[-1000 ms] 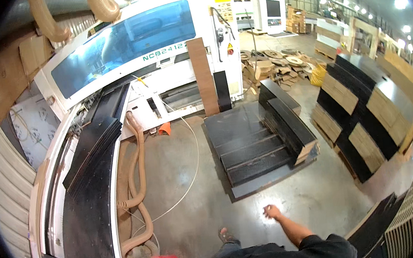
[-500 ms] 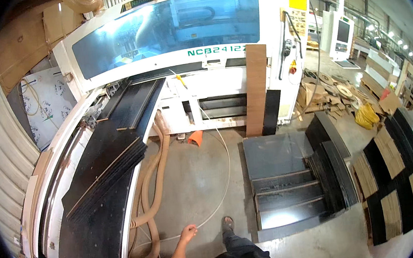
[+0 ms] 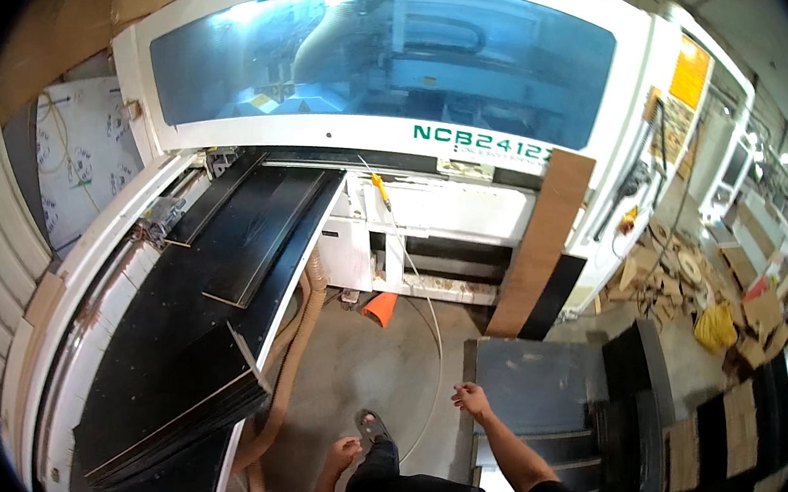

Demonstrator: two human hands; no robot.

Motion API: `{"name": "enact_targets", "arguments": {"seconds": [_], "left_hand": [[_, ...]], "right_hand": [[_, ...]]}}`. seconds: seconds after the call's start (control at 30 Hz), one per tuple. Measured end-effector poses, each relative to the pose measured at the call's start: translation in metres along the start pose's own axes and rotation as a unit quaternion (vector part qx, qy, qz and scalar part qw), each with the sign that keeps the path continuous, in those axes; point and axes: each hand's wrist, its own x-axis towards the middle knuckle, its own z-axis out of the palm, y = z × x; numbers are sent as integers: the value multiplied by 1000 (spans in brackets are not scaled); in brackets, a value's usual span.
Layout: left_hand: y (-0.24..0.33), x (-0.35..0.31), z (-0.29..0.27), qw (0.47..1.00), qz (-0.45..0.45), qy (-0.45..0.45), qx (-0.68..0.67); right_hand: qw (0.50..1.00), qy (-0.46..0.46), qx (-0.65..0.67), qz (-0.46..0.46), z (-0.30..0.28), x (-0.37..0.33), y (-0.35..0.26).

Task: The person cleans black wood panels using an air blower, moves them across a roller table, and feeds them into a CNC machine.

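Observation:
My left hand [image 3: 343,454] hangs low over the floor with its fingers loosely curled, and I see nothing in it. To the right, my right hand [image 3: 470,397] is held out with fingers partly bent and apart, empty, above the near edge of a low stack of dark panels [image 3: 539,374]. Neither hand touches anything. On the black work table [image 3: 130,366] at the left lies a fanned pile of black boards [image 3: 182,409]. Farther up the table, a long black board [image 3: 266,244] and a narrower strip [image 3: 219,198] point toward the machine.
A white machine [image 3: 373,125] with a blue window spans the far side. A yellow air blow gun [image 3: 379,186] hangs there on a pale hose [image 3: 435,327]. Brown ducts [image 3: 284,389] run beside the table. A brown plank [image 3: 545,241] leans on the machine; an orange cone-shaped piece [image 3: 380,309] lies below.
My view has moved nearer the machine and tilted. The right hand has come into view at the right of the body. One foot has stepped forward.

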Motion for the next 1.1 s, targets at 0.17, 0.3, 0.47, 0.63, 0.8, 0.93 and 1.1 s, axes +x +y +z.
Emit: {"name": "enact_targets", "arguments": {"seconds": [0.17, 0.3, 0.47, 0.63, 0.8, 0.93, 1.1], "left_hand": [[74, 147, 2, 998, 6, -53, -40], [142, 251, -13, 985, 169, -36, -28], [319, 291, -60, 985, 156, 67, 31], [389, 330, -140, 927, 243, 283, 42], [413, 350, -221, 782, 193, 541, 244], [388, 366, -262, 745, 44, 591, 307], [355, 371, -272, 692, -73, 629, 346]], "right_hand": [[991, -46, -121, -48, 0, 109, 22], [977, -32, -77, 198, -12, 119, 88], [945, -68, -186, 258, -46, 147, 49], [938, -113, -272, 185, -20, 267, -17], [868, 66, -333, -363, 55, 446, -183], [808, 99, -299, -497, 119, 548, -376], [834, -70, -320, -444, 165, 617, -462]]}}
